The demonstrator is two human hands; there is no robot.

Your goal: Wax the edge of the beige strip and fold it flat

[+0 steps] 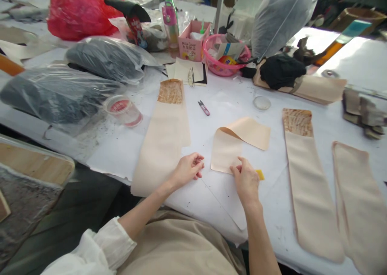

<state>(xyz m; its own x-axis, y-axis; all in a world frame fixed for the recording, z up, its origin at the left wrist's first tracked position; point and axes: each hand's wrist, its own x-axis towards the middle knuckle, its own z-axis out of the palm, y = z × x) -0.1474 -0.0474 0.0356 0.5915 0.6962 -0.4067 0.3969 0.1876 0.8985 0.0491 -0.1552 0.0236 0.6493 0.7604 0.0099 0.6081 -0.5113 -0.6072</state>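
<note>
My left hand [190, 168] hovers by the right edge of a long beige strip [160, 146] with a brown patterned end. Its fingers are curled together; whether anything is between them I cannot make out. My right hand [247, 182] has thumb and forefinger closed at the lower right corner of a smaller beige sheet [223, 150], whose far part curls over to the right. A flat yellow piece [260, 174] sticks out past the right side of that hand; most of it is hidden. Beyond both hands lie small thread snips [204, 108].
More beige strips [308, 186] lie at right. A clear tub [123, 110] stands at left near plastic-wrapped dark bundles [102, 57]. A pink basket [225, 67], pink box [193, 45] and bottle [171, 23] stand at the back. A round clear lid [261, 103] lies mid-table.
</note>
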